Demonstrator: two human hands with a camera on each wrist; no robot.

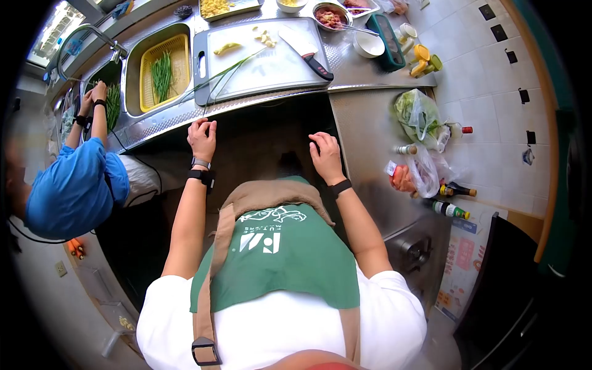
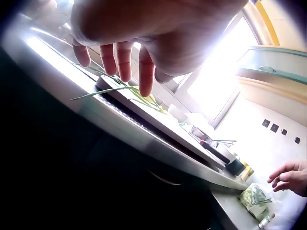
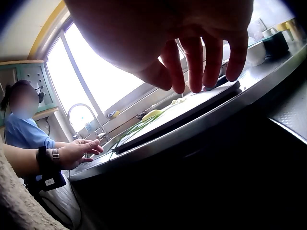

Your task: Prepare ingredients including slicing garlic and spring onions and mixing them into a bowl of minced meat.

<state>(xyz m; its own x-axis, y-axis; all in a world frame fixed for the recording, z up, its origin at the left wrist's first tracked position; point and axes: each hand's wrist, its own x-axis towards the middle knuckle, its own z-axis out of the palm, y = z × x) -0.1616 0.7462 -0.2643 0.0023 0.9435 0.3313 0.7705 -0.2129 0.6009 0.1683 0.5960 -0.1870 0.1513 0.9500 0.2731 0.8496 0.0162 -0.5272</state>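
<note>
My left hand (image 1: 202,143) hovers just in front of the counter edge, fingers loose, holding nothing. Level with it on the other side, my right hand (image 1: 327,155) is also empty, its fingers bent slightly. Before both lies a white cutting board (image 1: 265,74) with a grey border. Long green scallion stalks (image 1: 229,75) lie across its left part and stick out over the near edge, close to the left fingers (image 2: 146,79). A yellowish peeled piece (image 1: 227,48) and several pale chunks (image 1: 264,38) sit farther back. A kitchen knife (image 1: 297,41) rests at the board's right, its dark handle toward me.
Left of the board, a sink (image 1: 133,92) holds a yellow basket (image 1: 148,98) with greens. Another person in a blue shirt (image 1: 77,191) works at the far-left basin. A meat bowl (image 1: 328,17), a white bowl (image 1: 368,44), bagged vegetables (image 1: 419,117) and bottles (image 1: 450,209) stand to the right.
</note>
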